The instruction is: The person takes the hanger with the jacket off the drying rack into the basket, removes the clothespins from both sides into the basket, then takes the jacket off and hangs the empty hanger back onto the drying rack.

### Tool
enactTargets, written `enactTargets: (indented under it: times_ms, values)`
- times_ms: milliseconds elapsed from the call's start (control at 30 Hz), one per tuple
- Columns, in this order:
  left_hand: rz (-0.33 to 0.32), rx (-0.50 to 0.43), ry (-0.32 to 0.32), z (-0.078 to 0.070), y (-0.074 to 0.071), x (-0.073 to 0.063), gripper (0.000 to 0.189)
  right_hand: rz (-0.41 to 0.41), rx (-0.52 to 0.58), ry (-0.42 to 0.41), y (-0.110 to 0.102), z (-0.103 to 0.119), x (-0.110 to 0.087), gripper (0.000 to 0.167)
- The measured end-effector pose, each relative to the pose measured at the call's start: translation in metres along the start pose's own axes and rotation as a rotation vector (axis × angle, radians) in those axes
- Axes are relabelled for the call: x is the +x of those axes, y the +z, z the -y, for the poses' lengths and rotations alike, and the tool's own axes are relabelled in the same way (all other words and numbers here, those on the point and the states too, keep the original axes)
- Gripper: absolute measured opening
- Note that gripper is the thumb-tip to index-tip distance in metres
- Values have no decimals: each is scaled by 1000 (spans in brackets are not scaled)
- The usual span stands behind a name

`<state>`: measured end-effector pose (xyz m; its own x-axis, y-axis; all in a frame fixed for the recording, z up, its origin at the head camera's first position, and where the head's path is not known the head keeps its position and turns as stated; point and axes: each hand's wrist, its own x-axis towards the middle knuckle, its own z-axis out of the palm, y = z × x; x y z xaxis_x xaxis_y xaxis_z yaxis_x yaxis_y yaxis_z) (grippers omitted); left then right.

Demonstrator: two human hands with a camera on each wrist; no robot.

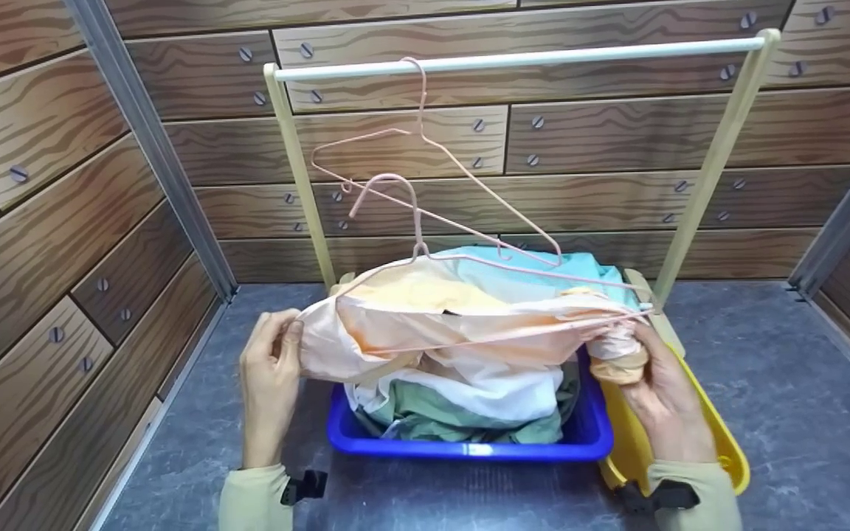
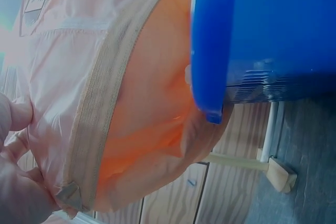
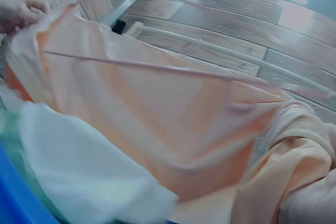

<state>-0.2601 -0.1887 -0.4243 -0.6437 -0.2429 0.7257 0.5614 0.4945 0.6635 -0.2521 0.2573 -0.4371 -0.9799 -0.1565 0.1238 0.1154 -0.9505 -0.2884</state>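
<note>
A: Where is the garment?
B: The pale pink garment (image 1: 499, 356) is stretched between the two hands, above the near part of the rack. Its orange inside shows at the left, edged by a beige band in the left wrist view.
A: What are the fingers doing?
B: The left hand (image 1: 271, 369) pinches the garment's left end between thumb and fingers. The right hand (image 1: 665, 394) grips a bunched part at the right end.
A: And the hanger?
B: A pink hanger (image 1: 417, 217) lies along the garment, its hook standing up free of the rail. Its lower bar crosses the front of the cloth.
A: What is just below?
B: A blue basin (image 1: 469, 448) holding white cloth (image 1: 499, 394) and green cloth (image 1: 454, 413). A yellow tub (image 1: 725, 435) sits beside it, under the right forearm.
A: And behind?
B: Light blue cloth (image 1: 543, 264), then a second hanger (image 1: 423, 96) hooked on the white rail (image 1: 580, 54). Everything stands on a dark grey desk (image 1: 801, 413), with wood-patterned walls (image 1: 410, 140) around.
</note>
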Motion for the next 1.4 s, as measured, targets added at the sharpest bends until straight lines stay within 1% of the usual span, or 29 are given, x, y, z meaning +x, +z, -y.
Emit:
enactTargets:
  times_ms: [67, 100, 133, 167, 233, 267, 333, 433, 500, 533, 633, 767, 833, 867, 967, 1067, 1167, 1200, 1267, 1333, 1367, 1400]
  values:
    - [2, -10, -7, -1, 0, 0, 11, -18, 58, 24, 0, -5, 1, 20]
    - [3, -14, -9, -2, 1, 1, 11, -20, 61, 28, 0, -8, 2, 21]
    - [4, -15, -10, -3, 1, 1, 11, -17, 40, 29, 0, -11, 3, 21]
    - [4, -17, -12, -3, 1, 1, 11, -14, -17, 21, 0, -14, 4, 23]
    - [6, -18, -10, -3, 1, 0, 11, -16, -170, -10, 0, -23, 6, 28]
    - [9, -19, -9, -4, 2, 0, 11, -26, -267, -47, 0, -28, 6, 30]
    - [16, -21, -6, -4, 3, -1, 11, -81, -501, -130, 0, -39, 8, 32]
    - [24, -26, -2, -3, 5, -2, 10, -184, -804, -252, 1, -56, 10, 23]
    - [29, -28, -2, -3, 6, -2, 10, -224, -978, -304, 1, -65, 12, 13]
    - [31, -28, -3, -3, 6, -3, 10, -228, -1051, -325, 0, -68, 12, 10]
    - [32, -28, -6, -2, 7, -3, 10, -229, -1290, -358, -2, -73, 13, 11]
    - [26, -36, -5, -2, 10, -3, 11, -204, -1632, -330, -5, -74, 11, 13]
    - [24, -39, 5, -6, 11, -2, 11, -177, -1755, -303, -6, -74, 11, 14]
    - [24, -39, 11, -11, 11, -2, 11, -160, -1790, -283, -6, -73, 11, 14]
    - [29, -38, 21, -25, 10, -2, 10, -98, -1841, -229, -5, -71, 11, 12]
    - [31, -33, 29, -37, 8, -1, 10, -28, -1842, -201, -2, -64, 8, 15]
    - [28, -28, 37, -40, 8, -1, 10, 38, -1718, -175, 1, -47, 4, 28]
    - [27, -29, 38, -40, 8, -1, 10, 51, -1666, -171, 2, -40, 2, 31]
    - [27, -33, 37, -40, 8, -1, 10, 54, -1557, -166, 2, -24, -1, 35]
    - [29, -37, 27, -39, 8, 0, 9, 68, -1468, -211, 3, -7, -6, 35]
    - [30, -39, 27, -38, 9, 0, 10, 58, -1432, -248, 4, 1, -8, 34]
    - [32, -38, 26, -38, 9, 0, 10, 61, -1364, -289, 5, 7, -11, 33]
